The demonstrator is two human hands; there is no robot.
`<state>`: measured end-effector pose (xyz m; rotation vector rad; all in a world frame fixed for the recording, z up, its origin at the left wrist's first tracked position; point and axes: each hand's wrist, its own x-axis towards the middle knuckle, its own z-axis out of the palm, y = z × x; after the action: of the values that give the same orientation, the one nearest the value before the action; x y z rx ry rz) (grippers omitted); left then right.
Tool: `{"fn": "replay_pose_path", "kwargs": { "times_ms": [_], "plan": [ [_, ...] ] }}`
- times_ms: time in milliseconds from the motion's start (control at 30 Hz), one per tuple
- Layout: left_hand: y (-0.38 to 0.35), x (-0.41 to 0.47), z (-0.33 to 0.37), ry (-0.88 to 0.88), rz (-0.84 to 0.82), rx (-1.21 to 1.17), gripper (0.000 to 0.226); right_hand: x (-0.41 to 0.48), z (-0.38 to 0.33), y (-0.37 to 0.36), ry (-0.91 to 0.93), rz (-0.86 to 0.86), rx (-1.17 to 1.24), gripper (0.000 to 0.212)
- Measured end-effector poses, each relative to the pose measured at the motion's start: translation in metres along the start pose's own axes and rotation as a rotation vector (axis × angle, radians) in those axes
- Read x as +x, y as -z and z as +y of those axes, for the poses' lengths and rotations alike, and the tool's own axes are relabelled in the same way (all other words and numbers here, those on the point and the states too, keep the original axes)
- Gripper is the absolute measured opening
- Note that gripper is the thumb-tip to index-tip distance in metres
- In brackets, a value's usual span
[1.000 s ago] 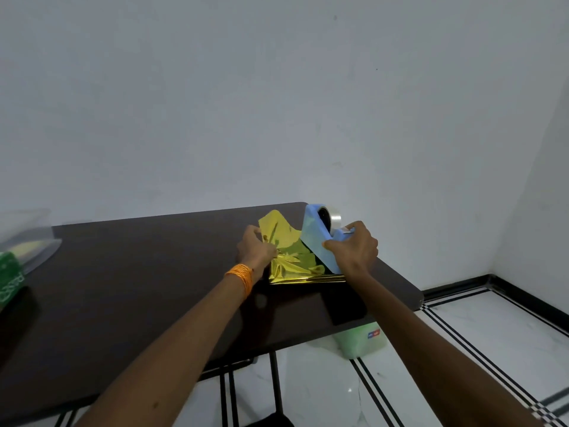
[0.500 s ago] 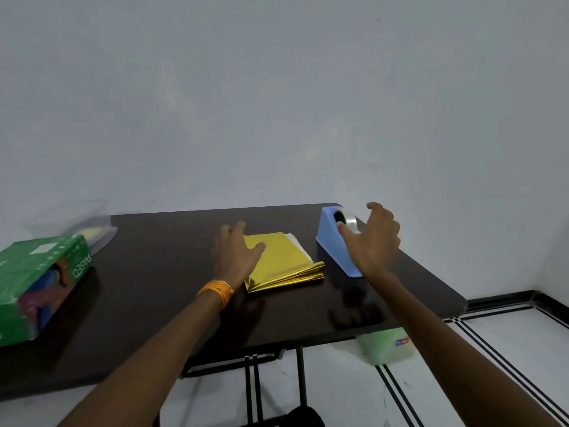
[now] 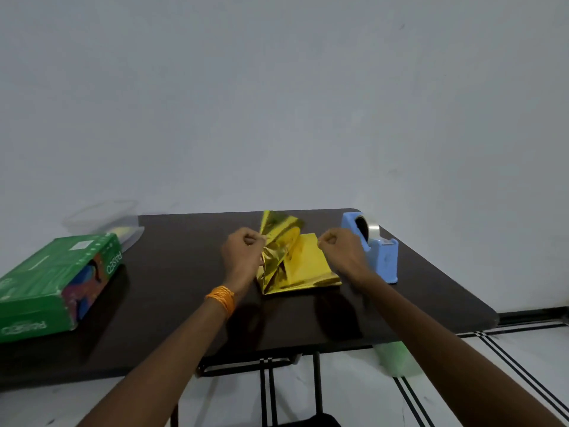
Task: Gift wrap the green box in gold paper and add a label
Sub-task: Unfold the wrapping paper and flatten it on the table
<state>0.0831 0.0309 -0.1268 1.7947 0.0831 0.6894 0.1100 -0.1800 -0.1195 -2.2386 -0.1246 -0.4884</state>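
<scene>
- Head view: the gold paper [image 3: 300, 261] is seen as a folded sheet lying on the dark surface [image 3: 184, 303]. It is partly opened, with its far flaps raised and creased.
- The left hand [image 3: 243, 254] is curled at the gold paper's left edge, and a fold is pinched between thumb and fingers. The grip is closed tight on the foil, apparently so that one layer can be peeled from the stack.
- The right hand [image 3: 340, 254] is curled at the gold paper's far right corner, and that corner appears to be pinched in a closed grip. The two holds are set on opposite sides, presumably so that the sheet is pulled open rather than dragged.
- The green box [image 3: 55, 282] is found well to the left of the gold paper, lying flat, unwrapped and untouched. It is judged to be set aside so that room is left for spreading the sheet.
- A blue tape dispenser [image 3: 380, 254] stands just right of the gold paper, partly hidden by the right hand, probably placed within reach for sealing.
- A clear plastic container [image 3: 101, 217] is seen far left of the gold paper, beyond the green box; its contents cannot be told.
- The task is judged to be near its start: unfolding is in hand, while wrapping, taping and labelling are not yet done.
- Tearing or hard creasing is to be feared if the thin foil is pulled unevenly.
</scene>
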Motion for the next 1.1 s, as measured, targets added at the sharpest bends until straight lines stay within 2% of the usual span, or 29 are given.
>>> {"fn": "replay_pose_path", "kwargs": {
  "times_ms": [200, 367, 433, 533, 600, 667, 733, 800, 1000, 1100],
  "plan": [
    [0.066, 0.008, -0.027, 0.282, 0.068, -0.249, 0.010, 0.043, -0.006, -0.050, 0.121, -0.233, -0.214, 0.025],
    [0.112, 0.007, -0.037, 0.465, -0.052, -0.256, 0.017, 0.072, -0.003, -0.076, 0.155, -0.354, -0.445, 0.021],
    [0.128, 0.017, -0.041, 0.534, -0.070, -0.248, 0.028, 0.080, 0.003, -0.086, 0.137, -0.395, -0.500, 0.025],
    [0.145, 0.044, -0.044, 0.599, -0.071, -0.231, 0.044, 0.085, 0.010, -0.097, 0.097, -0.397, -0.511, 0.024],
    [0.150, 0.066, -0.049, 0.654, -0.117, -0.179, 0.051, 0.085, 0.011, -0.097, 0.121, -0.334, -0.501, 0.017],
    [0.147, 0.082, -0.052, 0.675, -0.187, -0.123, 0.046, 0.084, 0.010, -0.093, 0.173, -0.246, -0.484, 0.009],
    [0.140, 0.091, -0.050, 0.645, -0.223, -0.096, 0.029, 0.083, 0.007, -0.086, 0.201, -0.199, -0.395, 0.003],
    [0.132, 0.095, -0.046, 0.616, -0.209, -0.082, 0.014, 0.082, 0.003, -0.078, 0.215, -0.188, -0.256, 0.011],
    [0.119, 0.103, -0.059, 0.628, -0.149, 0.015, 0.007, 0.068, -0.014, -0.051, 0.153, -0.248, 0.244, 0.017],
    [0.118, 0.105, -0.069, 0.639, -0.118, 0.039, 0.019, 0.060, -0.017, -0.040, 0.110, -0.337, 0.451, 0.021]
  ]
}}
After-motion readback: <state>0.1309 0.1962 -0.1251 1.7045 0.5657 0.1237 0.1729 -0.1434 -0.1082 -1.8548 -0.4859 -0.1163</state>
